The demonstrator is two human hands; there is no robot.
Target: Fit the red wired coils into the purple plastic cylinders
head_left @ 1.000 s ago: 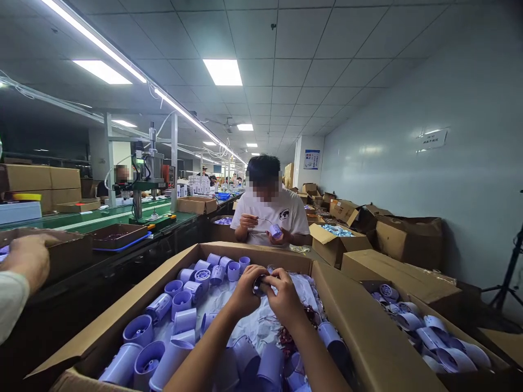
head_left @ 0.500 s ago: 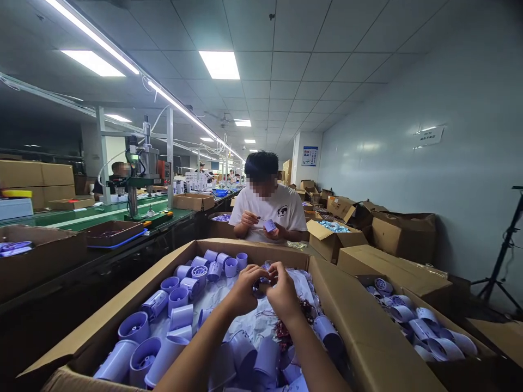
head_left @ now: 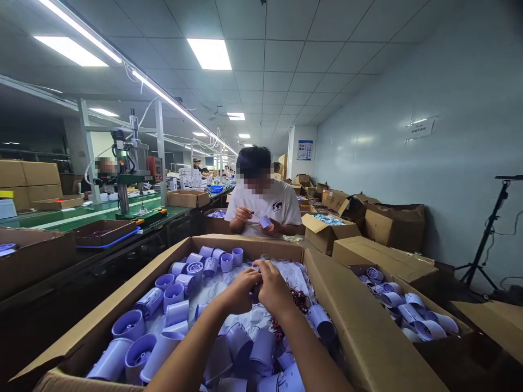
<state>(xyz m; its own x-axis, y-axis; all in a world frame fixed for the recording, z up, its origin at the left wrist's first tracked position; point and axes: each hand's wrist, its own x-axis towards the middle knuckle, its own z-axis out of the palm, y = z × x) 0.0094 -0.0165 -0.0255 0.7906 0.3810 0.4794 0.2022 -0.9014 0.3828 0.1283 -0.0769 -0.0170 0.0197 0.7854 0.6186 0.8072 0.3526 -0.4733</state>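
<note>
Pale wall [head_left: 368,158], green bench [head_left: 53,219]; left hand [head_left: 241,290], right hand [head_left: 273,287] meet over carton [head_left: 351,310].

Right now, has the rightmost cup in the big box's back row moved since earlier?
No. Judged by the back wall, the cup stayed put; only the whole view slid left and up.

Purplish part [head_left: 254,294], mostly hidden, held aloft

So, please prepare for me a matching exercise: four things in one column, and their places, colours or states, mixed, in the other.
1. Camera wearer's hands
2. Tangled pile
3. Tripod
4. Purple cups

A. Dark red
B. Some upright, some lying
C. Close together, above the white sheet
D. Black, at far right

Pairs: 1-C, 2-A, 3-D, 4-B
</note>
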